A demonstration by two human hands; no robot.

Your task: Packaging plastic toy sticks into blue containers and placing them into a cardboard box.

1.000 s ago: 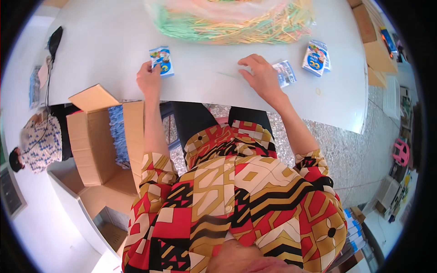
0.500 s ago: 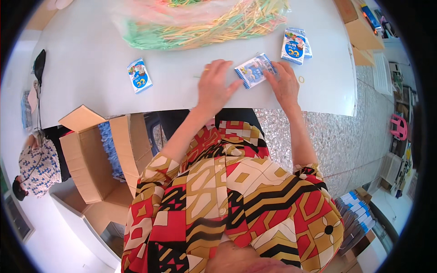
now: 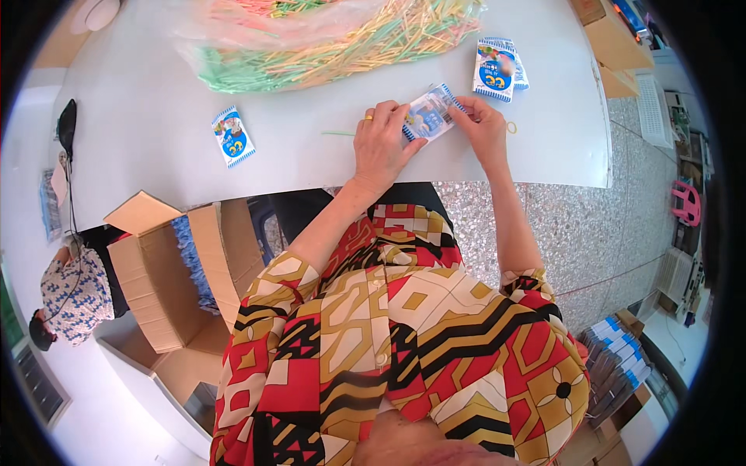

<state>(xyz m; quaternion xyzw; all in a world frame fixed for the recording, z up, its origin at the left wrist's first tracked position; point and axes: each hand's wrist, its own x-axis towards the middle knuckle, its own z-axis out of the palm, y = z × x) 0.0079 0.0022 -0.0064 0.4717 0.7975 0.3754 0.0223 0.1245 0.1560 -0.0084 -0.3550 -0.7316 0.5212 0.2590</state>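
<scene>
My left hand (image 3: 383, 142) and my right hand (image 3: 483, 124) both grip a small blue-and-white packet (image 3: 430, 114) low over the white table (image 3: 155, 155). The left fingers pinch its left end, the right fingers its right end. A single thin green stick (image 3: 339, 133) lies on the table just left of my left hand. Another blue-and-white packet (image 3: 232, 137) lies alone further left. Two or three more packets (image 3: 497, 69) are stacked beyond my right hand. A clear bag of coloured sticks (image 3: 326, 39) spreads across the far side of the table.
An open cardboard box (image 3: 167, 272) stands on the floor at my left, below the table's edge. Another person (image 3: 70, 295) in a patterned top is at the far left. A yellow rubber band (image 3: 510, 126) lies by my right hand. Blue-and-white cartons (image 3: 618, 365) are stacked on the floor, lower right.
My left hand left the far-left packet and came right to join the right hand. Both hands now hold one packet between them, turned slightly since half a second ago.
</scene>
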